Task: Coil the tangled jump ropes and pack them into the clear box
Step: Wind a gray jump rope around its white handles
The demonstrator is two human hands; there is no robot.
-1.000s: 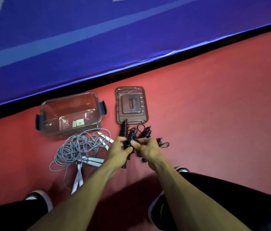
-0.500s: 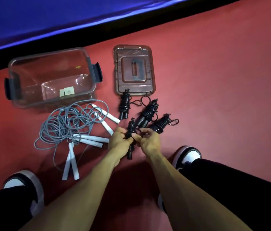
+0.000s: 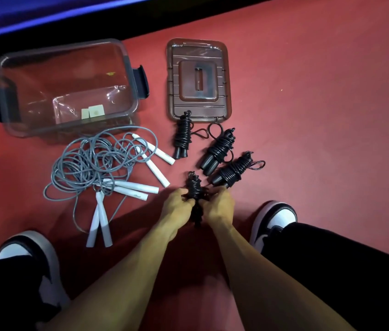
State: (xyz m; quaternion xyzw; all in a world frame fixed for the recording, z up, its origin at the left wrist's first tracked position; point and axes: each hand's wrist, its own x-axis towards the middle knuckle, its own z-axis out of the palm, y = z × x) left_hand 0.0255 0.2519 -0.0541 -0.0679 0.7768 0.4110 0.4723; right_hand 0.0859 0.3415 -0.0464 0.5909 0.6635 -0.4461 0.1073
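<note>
1. Both hands meet at lower centre: the left hand (image 3: 176,206) and right hand (image 3: 218,206) are both gripping one black coiled rope (image 3: 195,190) between them.
2. Three more coiled black ropes (image 3: 220,149) lie on the red floor (image 3: 320,115) just above the hands.
3. The tangled grey ropes (image 3: 93,161) with white handles sit centre left, right below the clear box (image 3: 131,75).
4. The clear box is upper left, open, with the lid (image 3: 227,75) flat beside it to the right.

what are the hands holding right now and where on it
Both hands hold one black coiled jump rope. The left hand and right hand grip its middle from either side; its top and lower end stick out.
</note>
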